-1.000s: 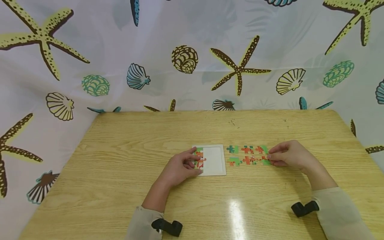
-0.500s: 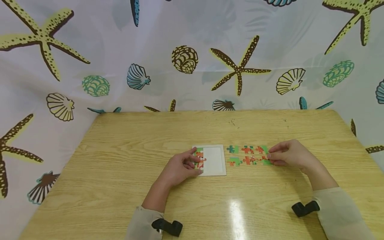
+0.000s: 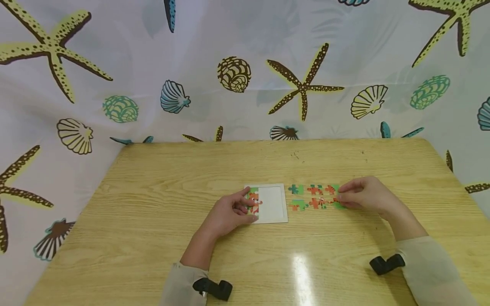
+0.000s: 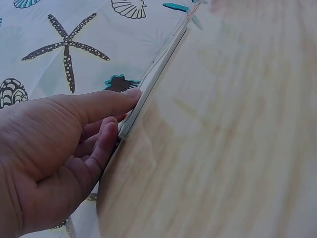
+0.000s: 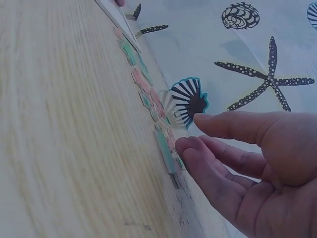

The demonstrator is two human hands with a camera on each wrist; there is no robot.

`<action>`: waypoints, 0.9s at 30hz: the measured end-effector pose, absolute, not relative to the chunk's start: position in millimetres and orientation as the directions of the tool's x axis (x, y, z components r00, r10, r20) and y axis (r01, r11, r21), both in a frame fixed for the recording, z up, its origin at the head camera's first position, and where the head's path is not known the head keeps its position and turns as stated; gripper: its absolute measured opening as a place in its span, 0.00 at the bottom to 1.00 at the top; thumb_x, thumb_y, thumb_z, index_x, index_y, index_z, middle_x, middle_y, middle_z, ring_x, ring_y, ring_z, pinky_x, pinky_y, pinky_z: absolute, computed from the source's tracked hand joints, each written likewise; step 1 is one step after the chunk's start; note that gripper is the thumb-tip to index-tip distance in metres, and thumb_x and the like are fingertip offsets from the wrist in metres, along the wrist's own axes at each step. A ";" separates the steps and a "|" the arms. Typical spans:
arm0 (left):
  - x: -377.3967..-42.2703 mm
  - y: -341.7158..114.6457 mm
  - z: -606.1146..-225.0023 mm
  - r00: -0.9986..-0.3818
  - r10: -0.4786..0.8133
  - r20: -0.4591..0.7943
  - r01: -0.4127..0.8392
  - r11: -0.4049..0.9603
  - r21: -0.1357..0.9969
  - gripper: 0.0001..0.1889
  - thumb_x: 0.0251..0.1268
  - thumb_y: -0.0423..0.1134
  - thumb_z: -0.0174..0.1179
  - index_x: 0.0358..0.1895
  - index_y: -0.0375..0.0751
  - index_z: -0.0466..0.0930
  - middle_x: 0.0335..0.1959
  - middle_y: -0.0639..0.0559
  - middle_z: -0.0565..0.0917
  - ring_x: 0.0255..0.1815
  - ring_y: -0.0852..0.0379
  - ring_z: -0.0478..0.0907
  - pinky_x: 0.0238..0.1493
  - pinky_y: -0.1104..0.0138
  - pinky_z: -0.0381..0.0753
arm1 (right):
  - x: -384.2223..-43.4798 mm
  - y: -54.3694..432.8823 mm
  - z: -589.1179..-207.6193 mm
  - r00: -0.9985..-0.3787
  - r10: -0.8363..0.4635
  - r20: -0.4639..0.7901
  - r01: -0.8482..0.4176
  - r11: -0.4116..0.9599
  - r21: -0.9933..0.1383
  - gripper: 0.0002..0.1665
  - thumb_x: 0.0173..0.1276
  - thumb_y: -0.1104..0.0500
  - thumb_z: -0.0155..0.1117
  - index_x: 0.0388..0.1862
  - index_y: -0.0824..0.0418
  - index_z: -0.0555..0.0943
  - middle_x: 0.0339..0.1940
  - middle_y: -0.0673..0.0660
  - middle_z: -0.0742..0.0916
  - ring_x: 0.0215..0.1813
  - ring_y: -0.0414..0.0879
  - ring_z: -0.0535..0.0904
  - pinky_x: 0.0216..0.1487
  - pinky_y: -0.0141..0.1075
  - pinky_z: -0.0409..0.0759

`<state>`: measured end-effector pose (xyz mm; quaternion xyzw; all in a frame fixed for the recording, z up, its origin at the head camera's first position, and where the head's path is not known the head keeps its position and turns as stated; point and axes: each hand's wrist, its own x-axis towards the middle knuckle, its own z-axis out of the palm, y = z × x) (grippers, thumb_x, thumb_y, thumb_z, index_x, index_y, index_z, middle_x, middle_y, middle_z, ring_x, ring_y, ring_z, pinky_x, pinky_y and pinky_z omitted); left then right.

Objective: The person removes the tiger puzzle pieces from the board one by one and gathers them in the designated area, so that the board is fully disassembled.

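Observation:
A white puzzle tray lies flat on the table, its left part filled with orange and green pieces showing an animal's face. My left hand grips the tray's left side; in the left wrist view the thumb presses the tray's edge, with the other fingers curled. To the right of the tray, loose jigsaw pieces lie in two rows. My right hand is at the rightmost pieces. In the right wrist view its thumb stands apart from the fingers, with nothing visible between them, and the fingertips are close to a green piece.
The wooden table carries the tray and pieces. Behind it and at both sides hangs a white cloth printed with starfish and shells. A black strap mount sits on each beige sleeve.
My right hand has shifted slightly left, its fingertips closer over the rightmost pieces. The left hand and the tray stay as they were; the head view has moved a little.

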<state>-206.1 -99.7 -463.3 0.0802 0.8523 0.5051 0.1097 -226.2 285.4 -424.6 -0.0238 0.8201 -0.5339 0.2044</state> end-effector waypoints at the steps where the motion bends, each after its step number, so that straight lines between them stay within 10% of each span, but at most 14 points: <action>1: -205.2 -100.3 -463.0 -0.963 0.246 -0.107 0.023 0.475 0.880 0.17 0.59 0.31 0.76 0.52 0.40 0.89 0.80 0.54 0.68 0.39 0.58 0.78 0.45 0.65 0.81 | -226.5 284.1 -424.5 -0.915 -0.262 -0.308 0.176 0.427 -0.887 0.23 0.75 0.62 0.67 0.60 0.80 0.77 0.48 0.61 0.89 0.48 0.46 0.89 0.50 0.37 0.86; 9: -207.9 -102.2 -460.1 -0.958 0.271 -0.090 0.050 0.469 0.882 0.25 0.59 0.32 0.77 0.61 0.38 0.85 0.72 0.50 0.77 0.39 0.58 0.79 0.45 0.66 0.80 | -228.7 277.0 -422.6 -0.916 -0.268 -0.298 0.162 0.432 -0.887 0.22 0.74 0.61 0.69 0.58 0.77 0.80 0.47 0.60 0.90 0.47 0.46 0.89 0.50 0.38 0.87; 27: -206.5 -102.5 -463.0 -0.960 0.264 -0.093 0.046 0.478 0.877 0.14 0.58 0.31 0.77 0.48 0.36 0.89 0.80 0.51 0.66 0.39 0.60 0.79 0.44 0.67 0.82 | -232.7 257.6 -416.7 -0.890 -0.348 -0.296 0.134 0.421 -0.897 0.24 0.76 0.61 0.66 0.62 0.78 0.78 0.51 0.65 0.90 0.50 0.52 0.89 0.52 0.41 0.86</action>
